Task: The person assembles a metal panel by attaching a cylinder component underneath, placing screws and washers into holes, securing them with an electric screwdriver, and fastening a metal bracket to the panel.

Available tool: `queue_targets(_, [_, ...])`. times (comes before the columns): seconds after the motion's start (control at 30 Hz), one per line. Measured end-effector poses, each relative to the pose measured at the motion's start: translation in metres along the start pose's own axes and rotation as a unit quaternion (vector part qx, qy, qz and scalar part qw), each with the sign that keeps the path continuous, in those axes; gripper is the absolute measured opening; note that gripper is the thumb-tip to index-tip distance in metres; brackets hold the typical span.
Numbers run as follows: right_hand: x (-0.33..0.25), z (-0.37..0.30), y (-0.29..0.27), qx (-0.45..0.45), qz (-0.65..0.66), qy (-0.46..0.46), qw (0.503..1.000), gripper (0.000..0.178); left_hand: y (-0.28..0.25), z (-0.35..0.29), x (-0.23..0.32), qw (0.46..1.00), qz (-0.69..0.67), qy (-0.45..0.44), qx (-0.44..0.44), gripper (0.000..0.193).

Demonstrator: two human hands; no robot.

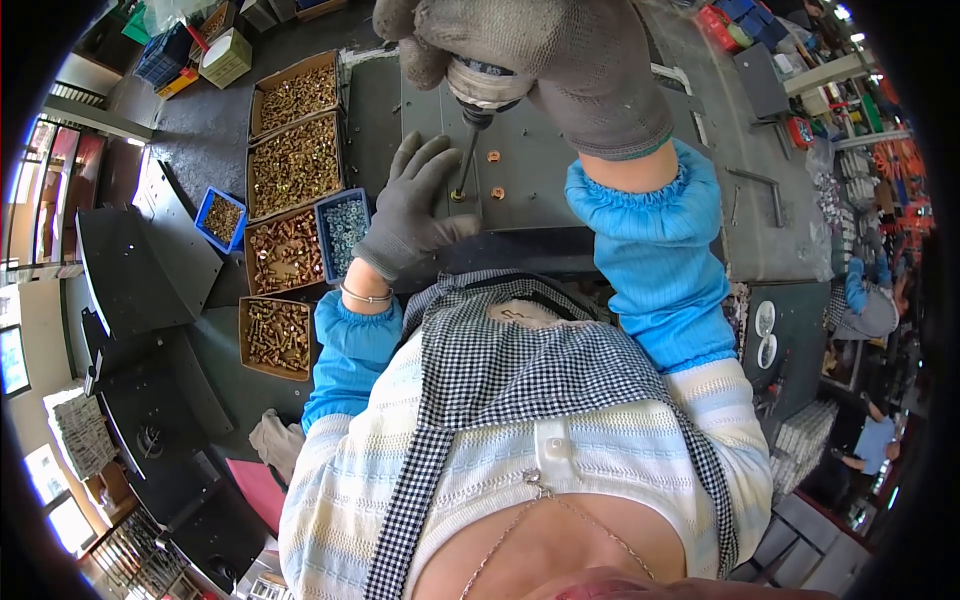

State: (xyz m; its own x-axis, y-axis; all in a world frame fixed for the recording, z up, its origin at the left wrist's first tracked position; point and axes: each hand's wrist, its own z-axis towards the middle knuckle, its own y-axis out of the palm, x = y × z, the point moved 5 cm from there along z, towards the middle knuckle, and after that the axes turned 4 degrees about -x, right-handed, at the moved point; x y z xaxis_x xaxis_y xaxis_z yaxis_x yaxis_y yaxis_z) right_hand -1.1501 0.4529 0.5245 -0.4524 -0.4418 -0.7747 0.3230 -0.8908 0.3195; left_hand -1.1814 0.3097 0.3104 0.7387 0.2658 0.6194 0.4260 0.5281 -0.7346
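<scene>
My right hand (590,75), in a grey knit glove, is wrapped round a power screwdriver (486,88) held upright over a dark metal panel (540,200). The long driver bit (468,150) reaches down to a brass-coloured screw (457,195) on the panel. My left hand (412,205), also gloved, lies beside the bit with its fingers stretched out and apart, holding nothing. Two copper-coloured fittings (498,193) sit in the panel to the right of the bit. The screwdriver's upper body is hidden by my right hand.
Cardboard boxes of brass-coloured fasteners (293,165) line the left side. A blue bin of silvery small parts (346,230) stands near my left wrist, and a smaller blue bin (221,219) further left. A hex key (765,190) lies at right. Another person (868,305) is at far right.
</scene>
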Motion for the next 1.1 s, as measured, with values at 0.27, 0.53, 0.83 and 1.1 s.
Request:
queue_targets(0.27, [-0.003, -0.003, -0.001, -0.005, -0.025, 0.035, 0.999, 0.051, 0.000, -0.001, -0.001, 1.000, 0.005, 0.000, 0.011, 0.098])
queue_targets(0.53, [-0.005, -0.003, -0.004, 0.011, -0.016, 0.045, 0.999, 0.052, 0.001, -0.003, -0.004, 1.000, -0.009, -0.009, 0.013, 0.094])
queue_targets(0.83, [-0.009, -0.005, -0.006, 0.018, -0.012, 0.037, 0.999, 0.053, 0.000, -0.003, -0.001, 1.000, -0.003, -0.020, 0.013, 0.092])
queue_targets(1.1, [0.003, -0.006, 0.002, 0.023, -0.012, 0.005, 1.000, 0.048, -0.001, -0.003, 0.001, 1.000, -0.014, -0.024, 0.012, 0.089])
